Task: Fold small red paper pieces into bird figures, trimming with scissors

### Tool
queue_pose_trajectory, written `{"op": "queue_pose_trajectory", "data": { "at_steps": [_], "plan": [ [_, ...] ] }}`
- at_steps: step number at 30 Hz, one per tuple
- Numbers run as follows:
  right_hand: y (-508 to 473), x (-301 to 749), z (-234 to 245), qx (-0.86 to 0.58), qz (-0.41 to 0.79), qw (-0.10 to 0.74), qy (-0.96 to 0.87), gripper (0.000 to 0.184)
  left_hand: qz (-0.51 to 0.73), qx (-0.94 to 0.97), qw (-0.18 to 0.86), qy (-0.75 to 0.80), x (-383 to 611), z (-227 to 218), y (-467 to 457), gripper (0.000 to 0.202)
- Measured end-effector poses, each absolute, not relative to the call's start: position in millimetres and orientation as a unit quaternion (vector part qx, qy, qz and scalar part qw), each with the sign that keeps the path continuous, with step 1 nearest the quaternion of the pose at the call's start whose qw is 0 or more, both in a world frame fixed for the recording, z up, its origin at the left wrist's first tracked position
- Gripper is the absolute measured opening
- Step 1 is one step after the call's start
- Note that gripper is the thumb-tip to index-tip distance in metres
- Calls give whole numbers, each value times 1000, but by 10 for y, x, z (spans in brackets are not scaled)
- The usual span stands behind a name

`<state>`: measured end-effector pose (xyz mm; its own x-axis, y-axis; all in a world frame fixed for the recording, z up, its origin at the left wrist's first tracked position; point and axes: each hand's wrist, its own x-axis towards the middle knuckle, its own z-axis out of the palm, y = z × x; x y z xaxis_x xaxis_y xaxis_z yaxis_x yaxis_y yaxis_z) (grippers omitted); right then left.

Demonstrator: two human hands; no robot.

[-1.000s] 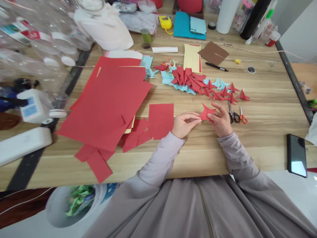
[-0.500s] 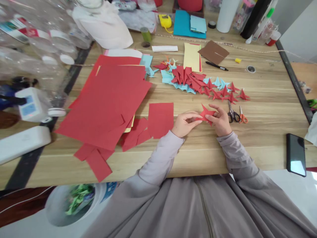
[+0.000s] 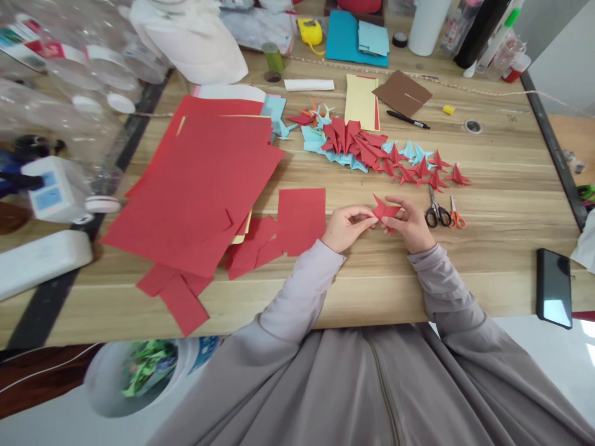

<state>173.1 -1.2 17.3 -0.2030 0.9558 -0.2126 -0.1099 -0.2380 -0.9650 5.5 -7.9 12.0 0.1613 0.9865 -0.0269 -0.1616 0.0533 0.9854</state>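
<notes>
A folded red paper piece (image 3: 383, 209) with pointed ends, resembling an origami crane, is held between both hands just above the table. My left hand (image 3: 348, 226) pinches its left edge between thumb and fingers. On the other side, my right hand (image 3: 409, 224) grips it, thumb on the near face and index finger behind. Beyond the hands lie folded red paper cranes (image 3: 404, 175) and light blue ones (image 3: 413, 152), some packed together in a row. Black-handled scissors (image 3: 437, 214) and orange-handled scissors (image 3: 457, 217) rest right of my right hand.
Large red sheets (image 3: 199, 179) cover the table's left part, with a red square (image 3: 302, 222) beside them. A phone (image 3: 554, 288) lies at the right front edge. Plastic bottles (image 3: 93, 124) crowd the left. A bin (image 3: 105, 387) stands below the front edge.
Both hands still hold the red paper, which has turned slightly and shifted a little left. My left fingers have moved closer around its lower left part. The view has shifted slightly.
</notes>
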Motion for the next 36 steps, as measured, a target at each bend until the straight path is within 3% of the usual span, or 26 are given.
{"op": "queue_pose_trajectory", "data": {
  "at_steps": [11, 23, 36],
  "plan": [
    [-29, 1708, 187, -429, 655, 424, -455, 57, 481, 389, 662, 423, 98, 107, -68, 34],
    [-28, 1690, 182, -435, 658, 417, -451, 51, 494, 416, 620, 445, 112, 135, -73, 28],
    [-19, 1682, 156, -440, 645, 430, -453, 54, 494, 336, 675, 433, 115, 133, -60, 38]
  ]
}}
